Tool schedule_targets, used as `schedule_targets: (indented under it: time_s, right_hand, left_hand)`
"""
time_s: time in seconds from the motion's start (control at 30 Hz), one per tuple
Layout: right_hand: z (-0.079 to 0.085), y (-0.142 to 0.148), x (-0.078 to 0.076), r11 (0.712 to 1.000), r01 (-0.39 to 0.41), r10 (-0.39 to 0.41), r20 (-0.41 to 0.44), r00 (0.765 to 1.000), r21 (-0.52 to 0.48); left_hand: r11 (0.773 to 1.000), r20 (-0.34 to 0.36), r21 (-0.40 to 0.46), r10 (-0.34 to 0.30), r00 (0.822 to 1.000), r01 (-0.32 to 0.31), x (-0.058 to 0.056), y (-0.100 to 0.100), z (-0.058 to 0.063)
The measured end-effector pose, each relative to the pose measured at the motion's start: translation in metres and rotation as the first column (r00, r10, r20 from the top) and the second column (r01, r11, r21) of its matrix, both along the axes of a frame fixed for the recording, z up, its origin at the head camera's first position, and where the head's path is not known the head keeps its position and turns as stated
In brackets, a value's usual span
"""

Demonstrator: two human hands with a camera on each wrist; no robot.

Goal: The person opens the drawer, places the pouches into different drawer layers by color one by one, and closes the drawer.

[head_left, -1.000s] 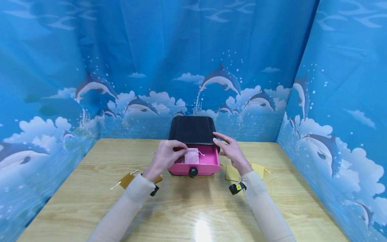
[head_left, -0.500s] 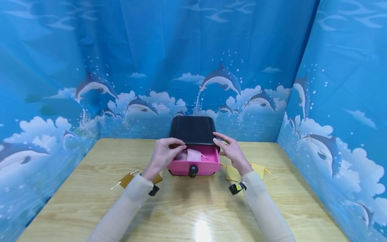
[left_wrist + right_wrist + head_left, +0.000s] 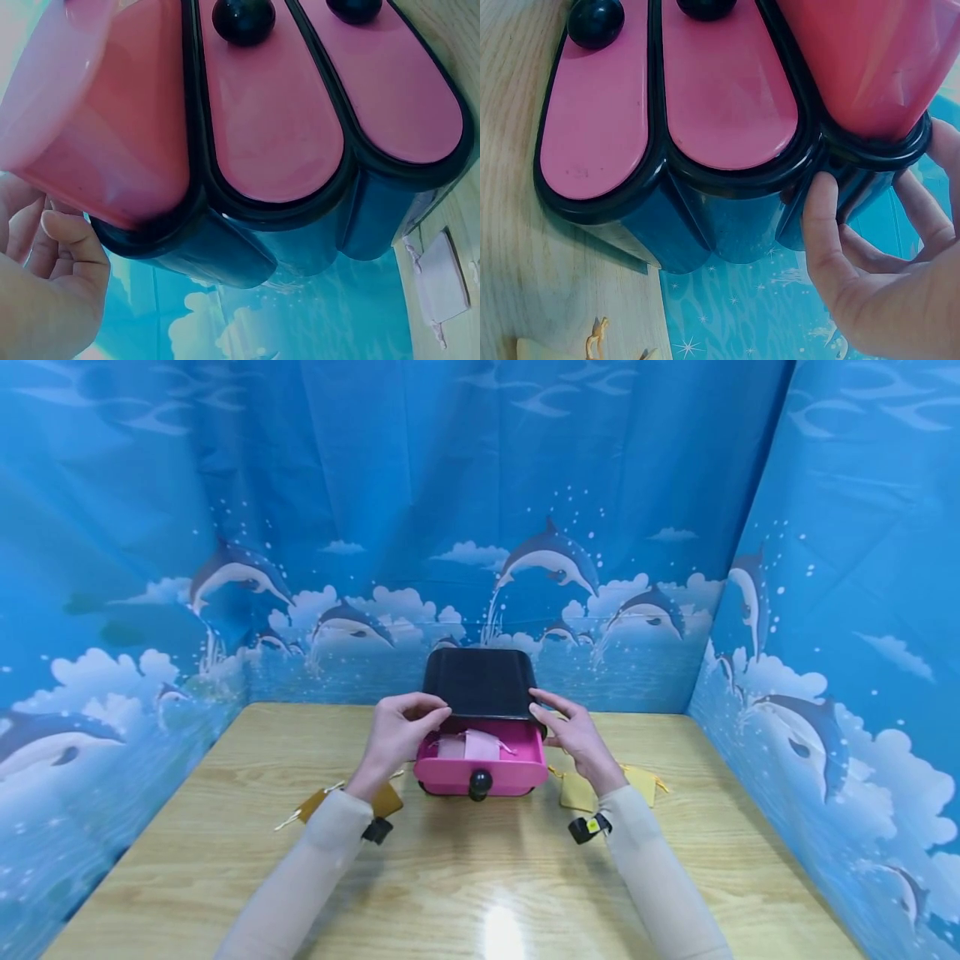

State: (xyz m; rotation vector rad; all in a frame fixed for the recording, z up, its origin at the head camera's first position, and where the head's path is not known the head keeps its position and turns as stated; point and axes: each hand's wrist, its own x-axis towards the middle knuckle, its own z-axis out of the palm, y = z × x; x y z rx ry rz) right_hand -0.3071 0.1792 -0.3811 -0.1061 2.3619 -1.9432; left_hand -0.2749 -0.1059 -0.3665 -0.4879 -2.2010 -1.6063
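A black cabinet (image 3: 480, 683) with pink drawers stands mid-table. Its top drawer (image 3: 480, 777), with a round black knob, is pulled out. Inside lie a pale pink drawstring pouch (image 3: 482, 745) and another pale pouch (image 3: 452, 747) to its left. My left hand (image 3: 399, 732) is by the cabinet's upper left front corner, fingers loosely curled and holding nothing visible. The left wrist view has that hand (image 3: 60, 274) beside the drawer's side wall. My right hand (image 3: 576, 737) grips the cabinet's upper right corner; its thumb and fingers spread around the black casing in the right wrist view.
Brown pouches (image 3: 386, 800) with white cords lie left of the cabinet, partly behind my left arm. Yellow pouches (image 3: 577, 792) lie to its right. A pale pouch (image 3: 442, 281) rests beside the cabinet in the left wrist view. Dolphin-print curtains (image 3: 480, 527) surround the wooden table.
My left hand has let go of the pale pouches and drawn back up and left, out of the drawer. The pouches now lie flatter inside. My right hand has stayed in place.
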Motion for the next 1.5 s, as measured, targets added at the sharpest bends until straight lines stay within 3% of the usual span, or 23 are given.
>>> schedule_targets:
  time_s: [0.37, 0.7, 0.97, 1.13, 1.3, 1.5]
  right_hand:
    - [0.001, 0.000, 0.001, 1.000, 0.001, -0.001, 0.003, 1.000, -0.002]
    - [0.000, 0.001, 0.001, 1.000, 0.006, -0.006, 0.007, 1.000, 0.002]
    - [0.000, 0.000, 0.002, 1.000, 0.002, -0.002, 0.013, 1.000, -0.006]
    - [0.000, 0.000, 0.001, 1.000, 0.002, -0.002, 0.010, 1.000, -0.010]
    - [0.000, 0.000, 0.001, 1.000, 0.000, 0.000, 0.009, 1.000, -0.012]
    - [-0.001, 0.001, 0.001, 1.000, -0.002, 0.002, 0.006, 1.000, -0.014]
  left_hand:
    - [0.994, 0.030, 0.107, -0.041, 0.999, 0.038, -0.008, -0.011, -0.003]
    - [0.975, 0.116, 0.222, -0.023, 0.993, -0.003, -0.020, -0.019, -0.010]
    - [0.958, 0.176, 0.284, -0.093, 0.980, 0.040, -0.031, -0.030, -0.016]
    - [0.956, 0.217, 0.290, -0.101, 0.971, 0.035, -0.037, -0.036, -0.021]
    - [0.971, 0.309, 0.237, -0.052, 0.950, -0.024, -0.041, -0.042, -0.026]
    - [0.983, 0.353, 0.175, -0.003, 0.936, -0.063, -0.051, -0.049, -0.039]
